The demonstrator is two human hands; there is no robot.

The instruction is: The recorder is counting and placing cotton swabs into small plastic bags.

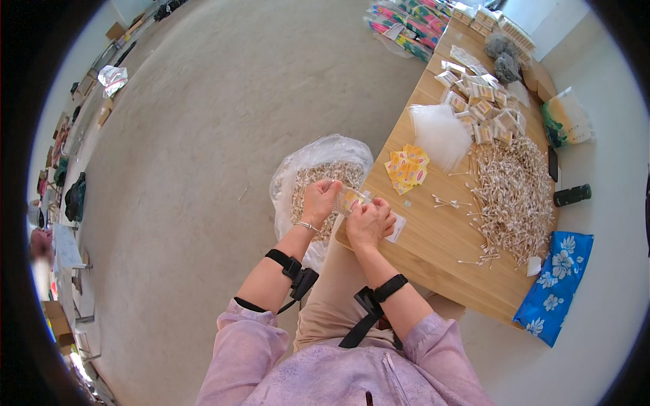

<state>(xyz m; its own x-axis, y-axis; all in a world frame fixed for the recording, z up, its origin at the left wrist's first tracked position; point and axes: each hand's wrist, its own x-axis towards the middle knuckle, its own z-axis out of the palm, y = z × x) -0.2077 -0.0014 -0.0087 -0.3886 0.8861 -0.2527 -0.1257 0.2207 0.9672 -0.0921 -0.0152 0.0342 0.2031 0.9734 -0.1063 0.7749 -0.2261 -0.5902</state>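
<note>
Between my two hands is a small clear packet of cotton swabs [349, 197] with a yellow label inside. My left hand [321, 201] grips its left end. My right hand [370, 223] is closed at the packet's right side, fingers curled. Both are just off the near left corner of the wooden table [406, 260]. Beneath and behind them, on the floor, a large clear plastic sack [288, 172] holds many loose cotton swabs. A whitish slip [396, 229] lies by my right hand. Yellow printed cards [407, 168] are spread on the table farther off.
A big heap of loose cotton swabs [516, 203] covers the table's right part. Behind the cards lie clear empty bags [441, 135] and filled packets [486, 108]. A blue flowered pouch [556, 287] hangs over the right edge. A dark bottle [573, 195] is by the wall.
</note>
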